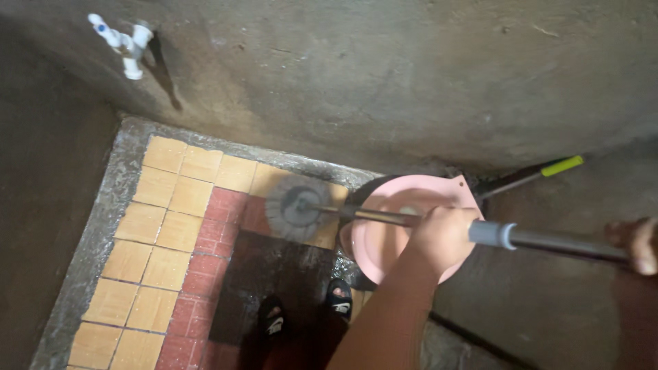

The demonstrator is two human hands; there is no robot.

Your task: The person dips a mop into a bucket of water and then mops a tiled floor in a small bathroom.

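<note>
A round grey mop head (296, 207) hangs blurred just above the wet tiled floor (168, 226), on a long metal pole (555, 241) that runs to the right. My left hand (442, 236) is closed around the pole near its grey collar. At the frame's right edge my right hand (641, 243) grips the pole's far end. Under the pole and my left hand lies a pink dustpan-like pan (384, 236).
A white tap (125, 42) juts from the rough concrete wall at the top left. A dark handle with a yellow-green grip (561, 165) leans behind the pan. My feet in black sandals (274, 318) stand on the dark wet tiles. A concrete kerb borders the tiles.
</note>
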